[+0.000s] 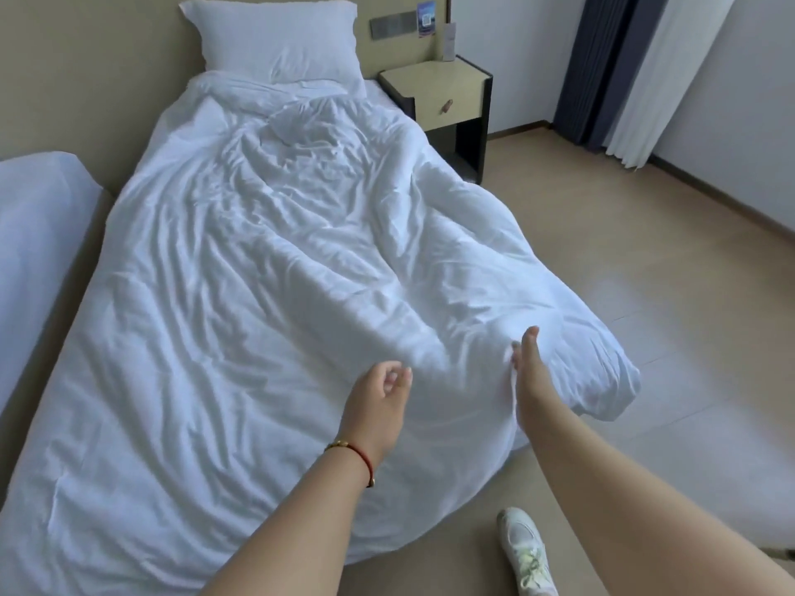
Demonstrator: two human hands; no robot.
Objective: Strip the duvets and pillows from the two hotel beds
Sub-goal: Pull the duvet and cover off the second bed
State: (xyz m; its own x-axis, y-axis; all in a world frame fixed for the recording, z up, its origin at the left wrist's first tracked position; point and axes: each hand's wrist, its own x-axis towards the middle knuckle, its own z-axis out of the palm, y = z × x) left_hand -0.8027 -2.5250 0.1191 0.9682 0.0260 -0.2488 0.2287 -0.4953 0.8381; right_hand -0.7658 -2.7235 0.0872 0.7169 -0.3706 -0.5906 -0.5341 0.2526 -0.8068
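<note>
head | duvet [266, 268] rumpled across the bed, its foot-end right corner hanging off the edge | pillow [279, 40] at the head end | left hand [378, 406] loosely curled over the duvet, holding nothing | right hand [529, 376] against a duvet fold, fingers hidden, grip cannot be told

Nothing here is legible to me. A small blue card [426, 19] stands on the headboard wall above the nightstand [443, 92] — it carries a white square that looks like a QR code, too blurred to make out. A pale upright leaflet [448, 41] stands on the nightstand — its print is too small to read.
</note>
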